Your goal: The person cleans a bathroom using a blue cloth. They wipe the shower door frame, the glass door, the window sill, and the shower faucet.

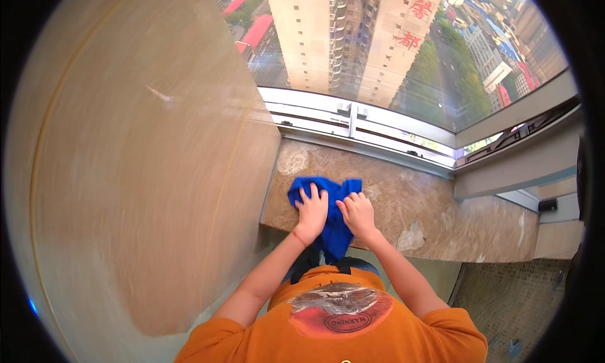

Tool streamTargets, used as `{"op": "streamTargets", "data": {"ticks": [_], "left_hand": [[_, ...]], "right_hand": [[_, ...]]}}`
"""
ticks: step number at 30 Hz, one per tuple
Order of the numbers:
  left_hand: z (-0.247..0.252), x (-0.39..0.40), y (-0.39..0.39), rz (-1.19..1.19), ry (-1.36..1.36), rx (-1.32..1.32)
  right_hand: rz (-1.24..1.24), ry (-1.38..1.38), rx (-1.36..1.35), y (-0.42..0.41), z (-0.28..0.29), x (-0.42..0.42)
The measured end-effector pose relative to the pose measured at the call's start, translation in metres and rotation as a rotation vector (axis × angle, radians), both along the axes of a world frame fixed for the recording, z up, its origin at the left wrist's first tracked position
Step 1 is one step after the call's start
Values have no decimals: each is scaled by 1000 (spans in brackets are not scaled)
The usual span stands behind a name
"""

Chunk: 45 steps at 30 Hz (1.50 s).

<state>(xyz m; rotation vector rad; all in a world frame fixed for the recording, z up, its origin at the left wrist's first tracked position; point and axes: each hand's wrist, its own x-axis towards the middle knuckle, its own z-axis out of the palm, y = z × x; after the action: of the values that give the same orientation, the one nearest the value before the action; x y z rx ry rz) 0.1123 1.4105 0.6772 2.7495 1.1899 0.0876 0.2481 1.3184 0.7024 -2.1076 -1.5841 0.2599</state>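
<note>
A blue cloth (334, 221) lies crumpled on the brown marble window sill (401, 200), its lower end hanging over the sill's front edge towards my body. My left hand (313, 214) rests on the cloth's left part with fingers spread, pressing it against the stone. Curled fingers of my right hand (358, 214) grip the cloth near its upper right corner. Part of the cloth between and under the hands is bunched, and the palms hide some of it.
A smooth beige wall (165, 174) rises close on the left. Behind the sill runs a white window frame (359, 122) with a latch (352, 115); a tall building shows through the glass. An opened sash (515, 150) juts in at the right. Small mosaic tiles (505, 301) cover the lower right.
</note>
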Motion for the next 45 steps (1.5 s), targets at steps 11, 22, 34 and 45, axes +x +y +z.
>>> {"op": "streamTargets", "data": {"ticks": [11,22,34,45], "left_hand": [[3,23,26,-106,-401,-39],[15,5,18,-269,-666,-108],[79,-58,-139,-331,-505,-760],[57,10,-246,200,-697,-642]], "right_hand": [[-296,-35,85,2,-14,1],[-619,593,280,-76,41,-29],[-130,931,-133,-223,118,47],[54,-17,203,-209,140,112]]}}
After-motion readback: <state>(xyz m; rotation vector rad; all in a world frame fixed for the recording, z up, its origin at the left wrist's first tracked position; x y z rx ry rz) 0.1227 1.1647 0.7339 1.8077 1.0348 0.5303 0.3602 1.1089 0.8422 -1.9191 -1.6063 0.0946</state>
